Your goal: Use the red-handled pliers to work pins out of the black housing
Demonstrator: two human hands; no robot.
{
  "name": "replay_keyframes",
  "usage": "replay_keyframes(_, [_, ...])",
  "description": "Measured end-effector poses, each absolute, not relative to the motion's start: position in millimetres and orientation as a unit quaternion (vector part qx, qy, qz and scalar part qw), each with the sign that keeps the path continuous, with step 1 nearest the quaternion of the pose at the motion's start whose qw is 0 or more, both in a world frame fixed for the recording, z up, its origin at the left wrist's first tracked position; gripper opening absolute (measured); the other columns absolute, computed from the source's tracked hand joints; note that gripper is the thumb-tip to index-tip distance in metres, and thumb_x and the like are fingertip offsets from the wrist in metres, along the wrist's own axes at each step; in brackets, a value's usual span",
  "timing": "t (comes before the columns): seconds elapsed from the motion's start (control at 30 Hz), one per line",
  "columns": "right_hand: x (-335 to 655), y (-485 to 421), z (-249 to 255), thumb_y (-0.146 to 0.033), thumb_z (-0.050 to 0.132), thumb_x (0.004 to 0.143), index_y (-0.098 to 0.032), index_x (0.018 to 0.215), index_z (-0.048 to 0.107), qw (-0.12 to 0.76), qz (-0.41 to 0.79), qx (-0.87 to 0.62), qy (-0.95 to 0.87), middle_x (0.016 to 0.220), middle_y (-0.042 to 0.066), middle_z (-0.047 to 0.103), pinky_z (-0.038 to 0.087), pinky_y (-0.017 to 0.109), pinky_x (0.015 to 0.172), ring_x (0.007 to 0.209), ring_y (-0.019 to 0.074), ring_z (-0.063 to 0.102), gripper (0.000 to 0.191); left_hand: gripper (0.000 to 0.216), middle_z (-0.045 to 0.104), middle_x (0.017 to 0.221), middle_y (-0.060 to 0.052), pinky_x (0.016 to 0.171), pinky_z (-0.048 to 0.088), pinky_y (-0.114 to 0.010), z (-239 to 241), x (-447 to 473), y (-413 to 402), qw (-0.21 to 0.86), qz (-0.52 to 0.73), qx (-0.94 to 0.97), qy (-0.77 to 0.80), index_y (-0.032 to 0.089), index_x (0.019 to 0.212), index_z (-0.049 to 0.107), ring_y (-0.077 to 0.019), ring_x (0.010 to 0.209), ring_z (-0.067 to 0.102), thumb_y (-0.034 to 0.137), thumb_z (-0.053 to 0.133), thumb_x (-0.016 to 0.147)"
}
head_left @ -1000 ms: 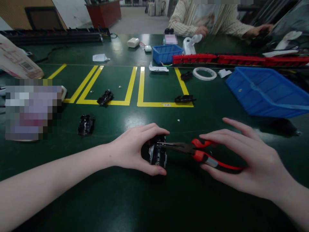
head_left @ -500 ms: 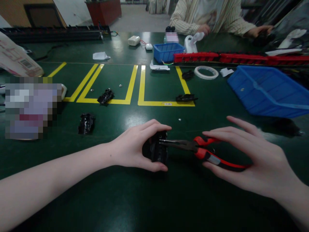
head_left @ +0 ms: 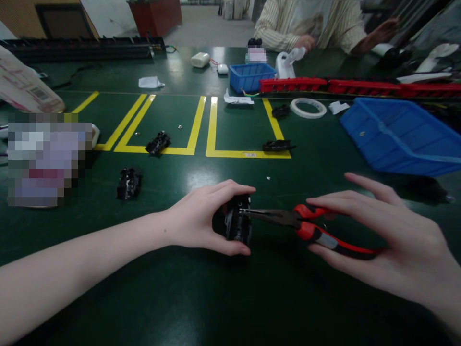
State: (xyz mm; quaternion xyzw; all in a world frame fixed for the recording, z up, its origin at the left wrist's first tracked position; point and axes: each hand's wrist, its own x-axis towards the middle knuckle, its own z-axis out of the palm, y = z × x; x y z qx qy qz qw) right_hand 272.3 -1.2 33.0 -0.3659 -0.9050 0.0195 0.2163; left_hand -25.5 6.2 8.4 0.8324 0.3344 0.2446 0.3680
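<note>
My left hand [head_left: 209,218] grips a black plastic part [head_left: 240,228] by its two ends, thumb below and fingers above, at the front middle of the green table. Red-handled long-nose pliers [head_left: 300,221] lie in the grasp of my right hand [head_left: 389,240], with the fingers around the handles. The pliers' slim jaws point left, and their tips are at the upper face of the black part. Whether the tips pinch anything small cannot be made out. Similar black parts lie on the table, one [head_left: 128,183] left of my left hand and another [head_left: 158,142] on the yellow tape.
A large blue bin [head_left: 399,139] stands at the right, near a white tape roll [head_left: 308,108]. Farther back are a small blue basket [head_left: 251,77] and a red strip [head_left: 363,88]. Small metal rings [head_left: 180,127] lie between yellow tape lines. Another person [head_left: 309,24] sits opposite.
My right hand and the pliers have shifted slightly right and down. My left hand stays in place with the black part. The person opposite has raised one hand.
</note>
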Motion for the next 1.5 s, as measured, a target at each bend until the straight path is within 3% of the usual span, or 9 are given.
replay_keyframes(0.3, [266, 0, 29, -0.041, 0.068, 0.077, -0.025, 0.117, 0.053, 0.214, -0.005, -0.319, -0.923, 0.097, 0.004, 0.072, 0.048, 0.053, 0.103, 0.087, 0.027, 0.071, 0.045, 0.079, 0.061, 0.122, -0.01, 0.093, 0.051, -0.042, 7, -26, 7, 0.363, 0.24, 0.84, 0.326, 0.02, 0.136, 0.045, -0.0269, 0.108, 0.061, 0.047, 0.08, 0.071])
replay_keyframes(0.47, [269, 0, 32, -0.043, 0.062, 0.082, -0.029, 0.113, 0.056, 0.234, 0.031, -0.368, -0.899, 0.098, 0.002, 0.073, 0.05, 0.057, 0.101, 0.096, 0.0313, 0.071, 0.035, 0.078, 0.061, 0.123, -0.01, 0.092, 0.05, -0.039, 8, -26, 6, 0.37, 0.254, 0.833, 0.324, 0.019, 0.136, 0.046, -0.0257, 0.108, 0.061, 0.044, 0.081, 0.07])
replay_keyframes(0.63, [273, 2, 27, -0.051, 0.06, 0.082, -0.032, 0.113, 0.057, 0.232, 0.057, -0.411, -0.88, 0.102, 0.002, 0.073, 0.056, 0.059, 0.091, 0.108, 0.0356, 0.066, 0.036, 0.079, 0.062, 0.12, -0.009, 0.088, 0.05, -0.036, 9, -27, 6, 0.378, 0.269, 0.828, 0.313, 0.019, 0.135, 0.047, -0.0253, 0.105, 0.061, 0.045, 0.082, 0.069])
replay_keyframes(0.93, [269, 3, 27, -0.052, 0.062, 0.081, -0.032, 0.111, 0.06, 0.213, 0.095, -0.394, -0.889, 0.1, 0.0, 0.074, 0.054, 0.058, 0.098, 0.103, 0.0327, 0.069, 0.036, 0.078, 0.063, 0.119, -0.01, 0.088, 0.052, -0.04, 3, -31, 11, 0.389, 0.285, 0.836, 0.262, 0.02, 0.134, 0.05, -0.0279, 0.105, 0.061, 0.051, 0.08, 0.068])
replay_keyframes(1.2, [271, 4, 34, -0.049, 0.063, 0.08, -0.03, 0.106, 0.061, 0.206, 0.076, -0.385, -0.896, 0.096, 0.0, 0.075, 0.052, 0.056, 0.1, 0.097, 0.0305, 0.071, 0.033, 0.081, 0.059, 0.12, -0.01, 0.093, 0.05, -0.038, 7, -29, 6, 0.368, 0.336, 0.825, 0.267, 0.018, 0.135, 0.05, -0.0254, 0.107, 0.059, 0.041, 0.084, 0.065])
replay_keyframes(1.5, [269, 4, 40, -0.049, 0.063, 0.079, -0.028, 0.104, 0.062, 0.209, 0.05, -0.376, -0.901, 0.092, 0.001, 0.075, 0.051, 0.05, 0.102, 0.088, 0.0266, 0.073, 0.033, 0.085, 0.058, 0.122, -0.011, 0.093, 0.052, -0.04, 3, -30, 7, 0.347, 0.343, 0.833, 0.259, 0.021, 0.14, 0.048, -0.0269, 0.108, 0.058, 0.046, 0.083, 0.067])
